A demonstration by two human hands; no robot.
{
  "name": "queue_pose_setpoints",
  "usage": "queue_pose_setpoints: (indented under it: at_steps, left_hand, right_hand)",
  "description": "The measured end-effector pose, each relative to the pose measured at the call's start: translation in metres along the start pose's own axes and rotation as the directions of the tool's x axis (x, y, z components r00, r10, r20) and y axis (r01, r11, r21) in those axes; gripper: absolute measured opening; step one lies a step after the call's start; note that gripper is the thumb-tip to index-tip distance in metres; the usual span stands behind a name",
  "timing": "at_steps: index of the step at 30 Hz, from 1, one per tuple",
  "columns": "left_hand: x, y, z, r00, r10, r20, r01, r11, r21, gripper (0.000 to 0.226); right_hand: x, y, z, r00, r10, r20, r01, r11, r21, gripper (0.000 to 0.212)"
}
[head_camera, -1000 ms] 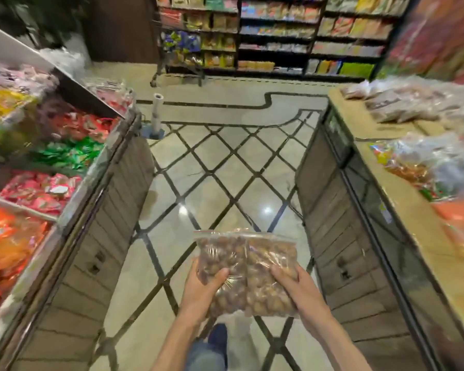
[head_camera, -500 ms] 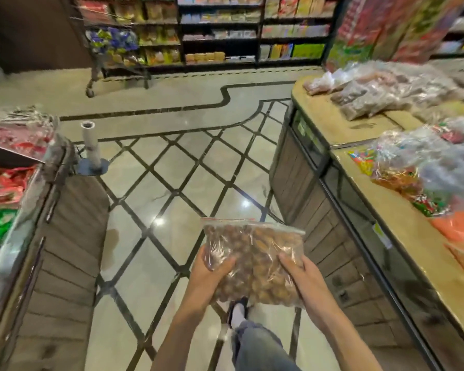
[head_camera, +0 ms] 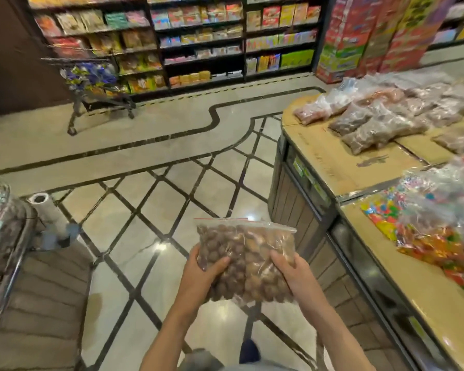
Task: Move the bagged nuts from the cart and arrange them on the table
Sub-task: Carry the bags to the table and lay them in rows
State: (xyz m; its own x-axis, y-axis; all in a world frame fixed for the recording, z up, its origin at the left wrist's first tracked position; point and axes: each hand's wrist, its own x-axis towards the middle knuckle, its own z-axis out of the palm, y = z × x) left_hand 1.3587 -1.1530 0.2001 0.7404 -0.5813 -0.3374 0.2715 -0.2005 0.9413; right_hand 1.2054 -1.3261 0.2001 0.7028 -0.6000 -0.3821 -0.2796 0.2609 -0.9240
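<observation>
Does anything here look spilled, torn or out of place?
Nothing stands out. Both hands, left and right, hold the clear zip bag of brown nuts, which looks intact; other clear nut bags lie on the cardboard-topped table.

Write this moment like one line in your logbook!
phase: carrying | left hand: grips bag of nuts | right hand: grips same bag | table: ahead right, nut bags on it

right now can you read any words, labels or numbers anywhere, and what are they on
None can be read.
Bag of nuts, held in the left hand and right hand: no label visible.
Shelf packets and stacked boxes: print blurred.
Table edge stickers: too small.
</observation>
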Motion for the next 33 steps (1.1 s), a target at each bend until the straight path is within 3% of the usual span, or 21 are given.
queue_pose_setpoints:
  at_steps: [3,12,17,23,28,33]
  left_hand:
    - [0.054,0.016,0.019,0.999,0.005,0.050,-0.005,1.000,0.000,0.072]
    - [0.233,0.055,0.086,0.964,-0.022,0.264,-0.010,0.993,0.118,0.088]
    - [0.347,0.084,0.122,0.904,-0.053,0.424,-0.021,0.986,0.168,0.072]
    - [0.472,0.135,0.162,0.781,-0.099,0.617,-0.021,0.983,0.184,0.055]
    - [0.550,0.160,0.197,0.716,-0.157,0.680,0.017,0.978,0.208,0.073]
    - [0.614,0.166,0.238,0.662,-0.232,0.713,0.045,0.962,0.271,0.062]
  right_hand:
    - [0.039,-0.015,-0.017,0.999,0.003,-0.032,-0.002,1.000,0.025,0.035]
    - [0.163,-0.054,-0.065,0.956,0.013,-0.293,0.006,0.998,0.064,0.049]
    - [0.237,-0.077,-0.075,0.895,0.059,-0.442,0.011,0.988,0.154,0.033]
    - [0.328,-0.115,-0.080,0.789,0.138,-0.598,0.050,0.957,0.287,0.071]
    - [0.382,-0.141,-0.089,0.714,0.158,-0.682,0.087,0.947,0.310,0.096]
    - [0.432,-0.150,-0.112,0.634,0.282,-0.720,0.050,0.914,0.403,0.115]
